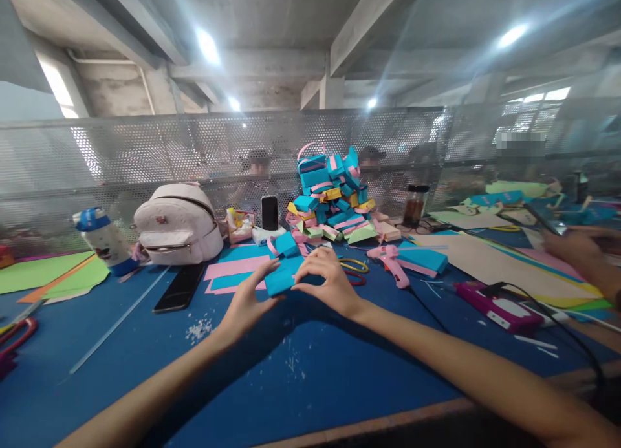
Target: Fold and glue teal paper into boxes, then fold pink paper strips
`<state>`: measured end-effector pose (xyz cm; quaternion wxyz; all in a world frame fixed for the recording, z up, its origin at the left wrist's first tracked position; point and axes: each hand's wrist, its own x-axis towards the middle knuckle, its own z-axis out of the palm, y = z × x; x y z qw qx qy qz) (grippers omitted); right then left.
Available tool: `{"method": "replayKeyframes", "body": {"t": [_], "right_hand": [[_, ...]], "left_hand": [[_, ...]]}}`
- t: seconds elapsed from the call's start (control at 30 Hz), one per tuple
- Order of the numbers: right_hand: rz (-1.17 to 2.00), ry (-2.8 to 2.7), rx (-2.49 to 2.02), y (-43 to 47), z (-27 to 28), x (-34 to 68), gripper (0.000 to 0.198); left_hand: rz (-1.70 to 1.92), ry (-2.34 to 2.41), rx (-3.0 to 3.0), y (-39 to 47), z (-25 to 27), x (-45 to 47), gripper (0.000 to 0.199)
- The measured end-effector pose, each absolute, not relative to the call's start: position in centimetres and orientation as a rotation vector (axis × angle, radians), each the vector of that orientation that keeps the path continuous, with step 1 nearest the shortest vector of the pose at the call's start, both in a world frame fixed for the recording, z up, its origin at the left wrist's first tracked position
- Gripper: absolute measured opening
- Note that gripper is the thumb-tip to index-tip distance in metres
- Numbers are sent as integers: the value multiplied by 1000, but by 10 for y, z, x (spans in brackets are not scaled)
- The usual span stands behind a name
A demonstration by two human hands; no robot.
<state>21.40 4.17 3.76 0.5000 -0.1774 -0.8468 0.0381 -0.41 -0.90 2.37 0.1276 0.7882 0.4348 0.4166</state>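
Between my two hands, above the blue table (pixel 330 377), is a blue folded paper box (pixel 280 278). My left hand (pixel 250 302) grips its left end, thumb below and fingers above. The right end is pinched by my right hand (pixel 327 280), with the fingers curled over the top. Just behind lie a small blue paper box with a pink strip (pixel 285 244) and scissors (pixel 356 267), partly hidden by my right hand. A tall pile of blue, pink, yellow and green paper boxes (pixel 330 202) rises farther back. To the right rests a pink glue gun (pixel 392 264).
On the left stand a white backpack (pixel 177 225), a bottle (pixel 104 241) and a black phone (pixel 179 288). Rightward are a purple power bank (pixel 499 307) with a cable and paper sheets (pixel 485 260). Another person's hand (pixel 577 251) holds a phone. A perforated metal screen (pixel 218 150) runs behind.
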Motion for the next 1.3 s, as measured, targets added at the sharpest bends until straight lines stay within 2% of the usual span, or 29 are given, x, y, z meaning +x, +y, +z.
{"method": "replayKeyframes", "body": {"t": [0.1,0.23,0.4,0.6,1.3], "right_hand": [[115,-2002,-453,39,27,212,23],[147,-1979,-477,40,20,214,23],[174,-1986,-470,41,15,214,23],[197,-2007,-444,42,12,214,16],[304,-1969,-383,44,11,216,27]], "left_hand": [[1313,1277,2269,-10,15,-3,51],[1366,1221,2325,-13,16,-7,50],[1340,1128,2430,-16,16,-9,33],[1344,1125,2454,-15,13,-12,33],[1426,1092,2426,-25,15,-6,29]]}}
